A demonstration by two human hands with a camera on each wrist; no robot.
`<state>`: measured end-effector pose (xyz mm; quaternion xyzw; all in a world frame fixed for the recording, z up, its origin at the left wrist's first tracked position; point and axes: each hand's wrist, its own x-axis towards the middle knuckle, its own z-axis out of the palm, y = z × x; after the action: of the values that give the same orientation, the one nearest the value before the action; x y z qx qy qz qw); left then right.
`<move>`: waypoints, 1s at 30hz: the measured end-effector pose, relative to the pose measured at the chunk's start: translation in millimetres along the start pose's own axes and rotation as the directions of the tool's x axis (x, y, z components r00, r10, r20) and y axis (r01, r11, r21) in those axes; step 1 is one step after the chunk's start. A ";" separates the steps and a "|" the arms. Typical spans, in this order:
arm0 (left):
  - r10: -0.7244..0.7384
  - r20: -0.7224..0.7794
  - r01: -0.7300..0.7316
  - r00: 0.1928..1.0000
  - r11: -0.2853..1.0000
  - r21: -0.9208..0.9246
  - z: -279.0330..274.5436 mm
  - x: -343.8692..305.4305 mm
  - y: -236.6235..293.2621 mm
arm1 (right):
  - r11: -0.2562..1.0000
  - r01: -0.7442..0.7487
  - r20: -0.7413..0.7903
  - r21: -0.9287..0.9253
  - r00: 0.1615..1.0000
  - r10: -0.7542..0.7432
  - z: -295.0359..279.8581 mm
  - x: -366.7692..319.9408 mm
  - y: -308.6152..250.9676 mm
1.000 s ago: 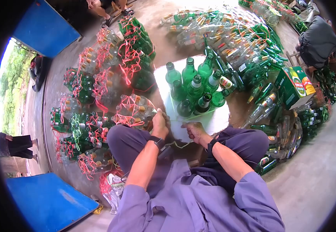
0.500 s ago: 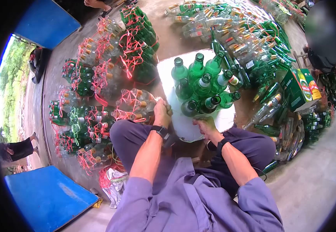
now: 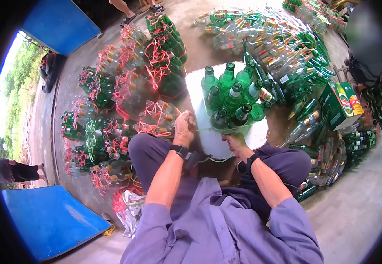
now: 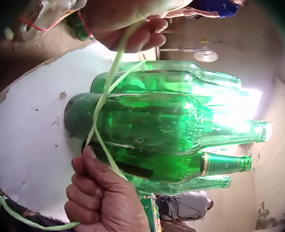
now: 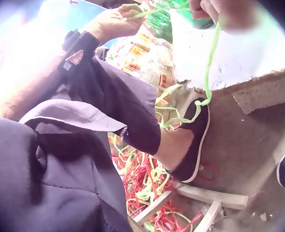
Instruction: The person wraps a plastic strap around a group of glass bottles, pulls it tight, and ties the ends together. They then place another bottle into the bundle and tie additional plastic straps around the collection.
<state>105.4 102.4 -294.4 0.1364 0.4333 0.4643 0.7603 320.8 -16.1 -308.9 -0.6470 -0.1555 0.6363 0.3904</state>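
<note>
Several green glass bottles (image 3: pixel 232 97) (image 4: pixel 147 121) stand upright in a tight group on a white board (image 3: pixel 217 147) (image 4: pixel 31 116). Pale green twine (image 4: pixel 100 108) (image 5: pixel 210 63) passes around their lower part and crosses itself at the near side. My left hand (image 3: pixel 185 127) (image 4: pixel 133 24) (image 5: pixel 116 23), at the left of the bottles, grips one length of it with curled fingers. At the board's near edge, my right hand (image 3: pixel 237 146) (image 4: pixel 106 195) (image 5: pixel 232 12) pinches the twine between thumb and curled fingers, close to the crossing. A loose end hangs from it.
Bundles tied with red twine (image 3: pixel 131 88) stand at the left. Loose bottles (image 3: pixel 261 39) lie in a heap beyond the board and to its right, near a green carton (image 3: pixel 341 105). Tangled twine (image 5: pixel 147 181) lies by a wooden frame (image 5: pixel 212 197).
My left hand has moved slightly forward and away from the bottles, and my right hand slightly to the right. The head view has shifted a little.
</note>
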 end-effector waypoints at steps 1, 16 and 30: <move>0.024 -0.003 -0.023 1.000 0.993 0.114 3.2 -4.0 4.6 | 1.000 0.003 0.001 0.002 1.000 -0.003 0.0 -1.7 -2.5; 0.101 0.354 -0.360 0.930 0.057 0.931 -1.7 -29.7 -68.9 | 0.991 0.117 0.026 -0.068 0.993 -0.116 3.4 1.3 6.1; 0.253 0.281 -0.297 0.925 0.023 0.955 6.7 -42.3 -69.0 | 0.996 0.075 0.091 0.052 0.993 -0.079 19.2 -2.9 -4.5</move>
<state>143.1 32.2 -310.1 0.6992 0.5833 0.1850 0.3697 303.5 -9.4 -301.5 -0.6007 -0.1828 0.6536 0.4225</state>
